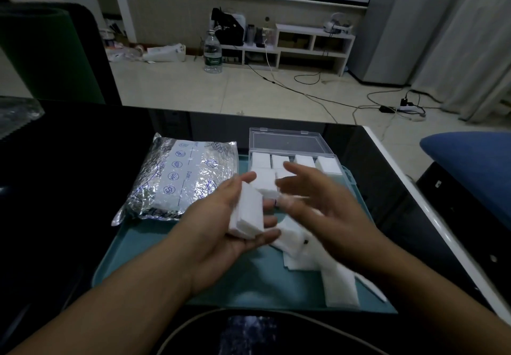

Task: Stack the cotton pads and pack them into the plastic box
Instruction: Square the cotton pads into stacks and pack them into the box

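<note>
We hold a small stack of cotton pads [247,213] in our left hand [221,224], fingers curled under it and thumb along its far edge, above the teal tray [154,258] on the table [69,175]. Our right hand [323,208] hovers just beside the stack, blurred, fingers spread and holding nothing that we can make out. More loose pads [331,271] lie scattered on the tray beneath it. The plastic box [293,158] sits open at the tray's far side, several compartments already filled with white pads. These pads look light, soft and easily fanned out of line, so we judge a gentle grip across the stack's opposite edges best, squaring it before lowering it into a compartment.
</note>
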Motion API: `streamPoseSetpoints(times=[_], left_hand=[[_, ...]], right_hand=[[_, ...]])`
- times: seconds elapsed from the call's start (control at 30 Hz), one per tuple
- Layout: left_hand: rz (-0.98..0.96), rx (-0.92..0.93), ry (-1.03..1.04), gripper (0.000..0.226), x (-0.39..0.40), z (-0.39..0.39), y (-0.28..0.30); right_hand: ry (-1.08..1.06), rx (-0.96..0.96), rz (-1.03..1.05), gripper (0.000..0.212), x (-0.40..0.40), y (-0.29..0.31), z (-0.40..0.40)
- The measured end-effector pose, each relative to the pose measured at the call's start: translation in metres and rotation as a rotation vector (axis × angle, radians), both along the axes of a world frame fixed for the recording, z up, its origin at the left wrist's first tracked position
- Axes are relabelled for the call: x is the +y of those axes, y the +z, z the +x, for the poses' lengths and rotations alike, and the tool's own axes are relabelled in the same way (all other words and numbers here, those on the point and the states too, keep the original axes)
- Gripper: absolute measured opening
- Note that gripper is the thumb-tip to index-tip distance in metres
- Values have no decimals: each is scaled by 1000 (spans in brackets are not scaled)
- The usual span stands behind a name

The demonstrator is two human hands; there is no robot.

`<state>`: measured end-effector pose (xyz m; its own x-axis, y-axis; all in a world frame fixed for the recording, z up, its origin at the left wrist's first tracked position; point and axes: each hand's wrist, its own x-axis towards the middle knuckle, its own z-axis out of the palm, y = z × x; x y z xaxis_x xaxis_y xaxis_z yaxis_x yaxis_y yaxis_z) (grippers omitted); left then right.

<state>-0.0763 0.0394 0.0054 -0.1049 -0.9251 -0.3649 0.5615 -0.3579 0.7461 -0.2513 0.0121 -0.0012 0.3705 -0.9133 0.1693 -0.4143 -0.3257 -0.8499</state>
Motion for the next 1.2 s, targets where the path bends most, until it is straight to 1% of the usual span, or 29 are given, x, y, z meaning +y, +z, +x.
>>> streamPoseSetpoints(times=[0.03, 0.07, 0.1, 0.13, 0.2, 0.27, 0.4, 0.5, 0.57, 0.67, 0.73, 0.8, 0.87, 0.93, 1.0, 1.03, 1.1, 1.13, 1.2], left_hand=[[-1, -13, 11, 35, -2, 3, 2], [3, -23, 19, 38, -3, 6, 4], [9, -27, 26, 39, -4, 9, 6], [13, -24, 32, 40, -5, 11, 7], [16, -10, 40, 39, -5, 13, 9], [16, -6, 41, 39, -5, 13, 9], [25, -43, 36, 36, -3, 12, 6], [29, -64, 35, 31, -2, 11, 4], [36, -62, 44, 31, -2, 11, 2], [36, -66, 50, 32, -2, 11, 1], [32, -79, 53, 33, -2, 11, 0], [28, -94, 67, 32, -2, 12, -1], [24, -109, 83, 32, -3, 11, -1], [17, -130, 94, 32, -4, 10, -1], [13, -133, 96, 33, -4, 8, -2], [12, -123, 92, 34, -3, 7, -2], [17, -84, 70, 35, -1, 3, -1], [20, -63, 54, 36, 0, 0, -1], [33, -26, 17, 39, 4, -8, 1]], right_hand=[[-47, 74, -56, 48, -5, -2, -5], [-74, 207, -129, 40, -8, -3, -9], [-60, 357, -202, 36, -10, -5, -12], [-12, 496, -252, 36, -11, -9, -12], [105, 738, -257, 45, -10, -18, -8], [158, 910, -246, 54, -9, -23, -4], [195, 1054, -362, 59, -8, -27, 4], [210, 1071, -452, 57, -9, -35, 5], [219, 1064, -473, 54, -10, -37, 6], [215, 977, -417, 55, -9, -32, 9], [172, 820, -304, 45, -8, -25, 9], [83, 596, -174, 28, -8, -17, 9], [-34, 384, -75, 15, -10, -6, 8], [-137, 109, 48, 11, -12, 7, 4], [-158, -182, 197, 9, -10, 17, 0], [-144, -291, 260, 11, -8, 20, 0], [-123, -416, 320, 16, -3, 22, 2], [-119, -439, 315, 15, 0, 21, 5], [-137, -411, 264, 10, 4, 19, 13]])
